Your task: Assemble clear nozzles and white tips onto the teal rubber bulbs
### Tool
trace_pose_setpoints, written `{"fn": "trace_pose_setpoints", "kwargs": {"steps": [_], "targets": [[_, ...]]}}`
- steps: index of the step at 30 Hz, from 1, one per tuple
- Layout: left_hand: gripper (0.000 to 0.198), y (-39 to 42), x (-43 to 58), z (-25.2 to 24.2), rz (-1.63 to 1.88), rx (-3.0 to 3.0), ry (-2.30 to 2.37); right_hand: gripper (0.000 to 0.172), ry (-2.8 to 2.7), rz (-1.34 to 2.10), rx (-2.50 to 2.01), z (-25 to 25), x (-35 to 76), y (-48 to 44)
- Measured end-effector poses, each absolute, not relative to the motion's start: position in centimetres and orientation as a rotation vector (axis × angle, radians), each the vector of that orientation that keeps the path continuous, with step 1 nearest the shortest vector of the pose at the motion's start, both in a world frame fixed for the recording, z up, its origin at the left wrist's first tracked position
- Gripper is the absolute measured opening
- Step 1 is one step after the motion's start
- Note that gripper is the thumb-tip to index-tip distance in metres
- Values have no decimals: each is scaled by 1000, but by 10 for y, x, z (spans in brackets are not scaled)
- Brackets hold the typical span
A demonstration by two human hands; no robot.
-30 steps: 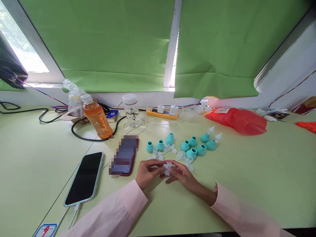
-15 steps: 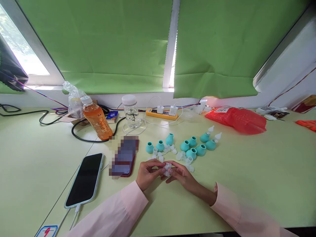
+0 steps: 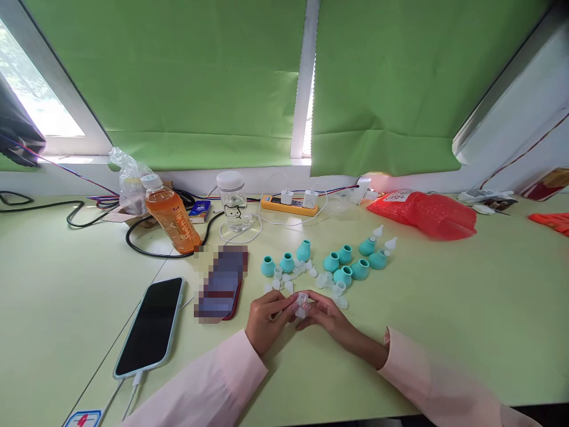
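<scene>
Between my two hands is a small translucent plastic piece, pinched from both sides just above the table. My left hand closes thumb and fingers on its left side. From the right, my right hand grips it with thumb and forefinger, the other fingers curled beneath. Beyond the hands stand several turquoise rubber bulbs with open necks. Two of them, at the far right, have white tips fitted. Loose translucent caps and collars lie among the bulbs. Fingers hide part of the held piece.
Left of my hands lie a phone in a red case and a black-screened phone with a cable. Behind are an orange drink bottle, a clear jar, a yellow power strip and a red plastic bag.
My left fingers have shifted slightly around the translucent piece, and it has turned a little between the hands. The whole view has drifted slightly; the bulbs lie as before.
</scene>
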State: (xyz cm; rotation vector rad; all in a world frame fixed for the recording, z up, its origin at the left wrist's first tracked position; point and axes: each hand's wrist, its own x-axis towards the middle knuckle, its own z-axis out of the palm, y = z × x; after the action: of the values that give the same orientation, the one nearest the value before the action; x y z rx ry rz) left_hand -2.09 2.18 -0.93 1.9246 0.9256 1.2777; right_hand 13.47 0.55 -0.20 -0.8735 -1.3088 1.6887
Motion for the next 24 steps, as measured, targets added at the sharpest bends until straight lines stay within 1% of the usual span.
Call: {"fn": "trace_pose_setpoints", "kwargs": {"steps": [4,8,12,18,24], "targets": [[23,18,-21,-8,1325,2122,917,34,-1266,1673,-901,-1,134,6],[27,17,-22,-7,1257,2172,898,33,-1259,1660,-904,-1,134,6],[29,18,-23,-10,1155,2157,896,31,-1248,1664,-881,-3,134,8],[30,18,-23,-12,1162,2175,835,30,-1238,1657,-899,-6,134,9],[33,19,-25,-13,962,1952,856,30,-1235,1669,-889,-7,136,9]]}}
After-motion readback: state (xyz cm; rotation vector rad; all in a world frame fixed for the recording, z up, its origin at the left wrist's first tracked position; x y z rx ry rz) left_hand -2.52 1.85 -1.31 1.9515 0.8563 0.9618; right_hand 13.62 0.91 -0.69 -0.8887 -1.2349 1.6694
